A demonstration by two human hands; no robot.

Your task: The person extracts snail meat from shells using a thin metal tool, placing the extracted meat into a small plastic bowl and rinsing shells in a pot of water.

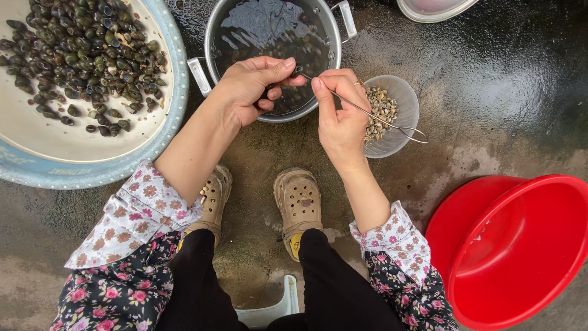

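Note:
My left hand (251, 86) pinches a small dark snail (298, 70) between thumb and fingers over the rim of a metal pot (335, 24) filled with water and dark snails. My right hand (340, 116) grips a thin metal safety pin (392, 125), its point meeting the snail in my left hand. Just right of my right hand stands a small clear bowl (405, 101) holding pale snail bits.
A large blue-rimmed basin (92, 165) with a heap of dark snails lies at the top left. A red plastic basin (520, 245) sits at the lower right, a pale dish (435, 9) at the top edge. My beige clogs (298, 202) rest on wet concrete, a white stool (272, 309) beneath me.

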